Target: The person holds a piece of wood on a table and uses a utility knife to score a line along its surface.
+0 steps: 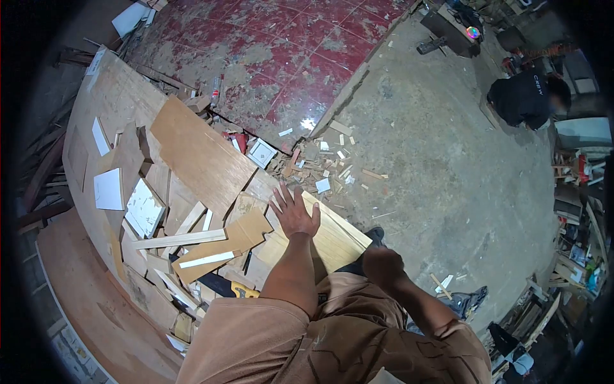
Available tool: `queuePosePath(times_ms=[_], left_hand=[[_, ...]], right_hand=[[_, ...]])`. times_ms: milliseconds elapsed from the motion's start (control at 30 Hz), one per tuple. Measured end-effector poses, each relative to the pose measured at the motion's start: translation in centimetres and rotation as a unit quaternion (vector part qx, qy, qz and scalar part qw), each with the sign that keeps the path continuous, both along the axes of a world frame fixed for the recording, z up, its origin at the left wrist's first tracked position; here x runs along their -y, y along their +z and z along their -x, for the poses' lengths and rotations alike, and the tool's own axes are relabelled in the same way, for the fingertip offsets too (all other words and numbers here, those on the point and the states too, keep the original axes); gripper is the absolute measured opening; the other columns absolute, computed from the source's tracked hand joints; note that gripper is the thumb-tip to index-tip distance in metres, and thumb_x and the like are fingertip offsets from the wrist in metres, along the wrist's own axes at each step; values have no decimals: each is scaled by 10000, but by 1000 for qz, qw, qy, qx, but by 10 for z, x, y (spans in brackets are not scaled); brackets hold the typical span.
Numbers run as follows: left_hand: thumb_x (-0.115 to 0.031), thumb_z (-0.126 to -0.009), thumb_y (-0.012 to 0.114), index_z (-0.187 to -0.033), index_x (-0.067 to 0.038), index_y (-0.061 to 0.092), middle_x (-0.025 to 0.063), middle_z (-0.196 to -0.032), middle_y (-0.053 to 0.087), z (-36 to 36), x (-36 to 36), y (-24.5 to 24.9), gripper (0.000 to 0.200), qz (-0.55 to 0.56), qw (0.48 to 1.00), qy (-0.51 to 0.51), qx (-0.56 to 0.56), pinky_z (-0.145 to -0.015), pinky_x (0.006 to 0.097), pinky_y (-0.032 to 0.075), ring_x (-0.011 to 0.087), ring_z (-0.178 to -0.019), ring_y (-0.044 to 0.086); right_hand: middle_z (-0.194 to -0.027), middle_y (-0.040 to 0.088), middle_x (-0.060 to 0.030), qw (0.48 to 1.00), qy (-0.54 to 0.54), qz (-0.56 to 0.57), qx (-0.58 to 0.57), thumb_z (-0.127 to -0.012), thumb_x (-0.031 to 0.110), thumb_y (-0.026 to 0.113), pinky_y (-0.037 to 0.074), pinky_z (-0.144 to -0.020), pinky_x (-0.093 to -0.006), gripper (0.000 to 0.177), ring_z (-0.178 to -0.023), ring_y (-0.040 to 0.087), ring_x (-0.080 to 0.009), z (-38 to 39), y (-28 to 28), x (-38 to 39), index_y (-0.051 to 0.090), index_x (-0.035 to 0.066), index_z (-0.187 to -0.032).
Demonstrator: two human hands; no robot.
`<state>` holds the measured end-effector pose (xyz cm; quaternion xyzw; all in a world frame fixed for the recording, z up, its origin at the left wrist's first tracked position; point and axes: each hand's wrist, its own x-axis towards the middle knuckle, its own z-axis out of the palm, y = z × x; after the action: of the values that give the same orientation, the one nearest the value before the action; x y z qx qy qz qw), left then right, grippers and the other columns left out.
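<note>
My left hand (295, 211) lies flat with its fingers spread on a pale wooden board (329, 237) at the edge of the worktable. To the right of that board is my right hand (382, 262), its fingers curled closed beside something dark; what it holds, if anything, is hidden. A saw with a yellow handle (243, 290) rests among offcuts left of my left forearm. Near it are a cut piece of brown board (246, 233) and a long pale strip (182, 240).
A large brown sheet (201, 153) and white-faced pieces (146, 208) lie on the table. Wood scraps (313, 166) litter the floor beyond its edge. A person in a dark shirt (521, 96) crouches at the upper right. Clutter (575, 249) lines the right side.
</note>
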<state>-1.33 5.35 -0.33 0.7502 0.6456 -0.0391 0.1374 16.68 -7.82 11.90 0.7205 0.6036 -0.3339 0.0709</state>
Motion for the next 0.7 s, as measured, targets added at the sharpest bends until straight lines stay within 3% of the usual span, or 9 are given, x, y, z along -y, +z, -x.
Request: queuePosePath(times_ms=[67,133,233,333,400,533,600,667,700], left_hand=[[-497,-850,459,-1442,-60,336,232,-1560,91,0,-1,0,745,-1,1000,3,1,-1141,583,-4,422,-1443,19],[-490,-848,463,-1431,-65,351,229,-1562,85,0,0,-1,730,9,1000,5,-4,-1143,581,-5,418,-1444,14],[-482,-850,463,-1419,-67,366,226,-1563,83,-2,-1,4,711,18,1000,10,0,-1143,581,-4,418,-1444,17],[-473,-852,463,-1412,-69,373,225,-1563,83,-2,0,4,697,5,1000,11,11,-1143,581,-5,417,-1444,17],[-470,-853,462,-1413,-68,369,225,-1562,84,-1,0,2,696,5,1000,9,8,-1143,582,-5,417,-1444,18],[-467,-853,463,-1419,-67,360,226,-1562,86,0,1,0,700,0,1000,7,10,-1143,582,-5,417,-1444,18],[-467,-853,462,-1421,-66,358,226,-1562,88,0,0,1,703,-1,1000,7,6,-1142,582,-6,416,-1444,18],[-468,-853,462,-1423,-65,355,226,-1562,89,0,2,1,706,2,1000,2,1,-1142,582,-7,416,-1444,17],[-468,-853,462,-1425,-63,353,226,-1562,90,0,3,0,709,1,1000,3,7,-1143,581,-9,414,-1445,16]], right_hand=[[-795,675,-198,1000,18,8,8,-790,118,516,548,-586,-455,156,-718,689,-355,12,-25,-18,646,43,-748],[-808,691,-192,996,-9,87,-21,-817,139,528,558,-622,-443,178,-754,698,-352,24,-55,-48,679,54,-782],[-844,693,-213,998,-8,67,-10,-817,130,531,557,-625,-439,181,-783,703,-340,35,-73,-61,693,49,-811],[-779,686,-186,997,-29,68,1,-791,130,556,554,-608,-421,142,-731,699,-327,27,-60,-31,672,50,-769],[-702,659,-153,999,20,-47,5,-760,123,568,551,-601,-425,106,-674,683,-315,11,-27,-2,640,55,-723],[-633,619,-124,996,-11,-83,1,-742,129,570,547,-591,-434,94,-603,658,-302,5,-4,5,606,62,-685],[-711,656,-172,994,64,-83,36,-772,134,557,549,-609,-447,126,-671,681,-322,17,-28,-9,638,47,-729],[-823,680,-216,998,-39,40,-17,-808,147,539,553,-632,-444,170,-778,696,-332,34,-82,-31,666,35,-793],[-823,680,-216,998,-40,41,-17,-808,147,539,553,-632,-444,170,-778,696,-332,37,-89,-37,666,35,-793]])
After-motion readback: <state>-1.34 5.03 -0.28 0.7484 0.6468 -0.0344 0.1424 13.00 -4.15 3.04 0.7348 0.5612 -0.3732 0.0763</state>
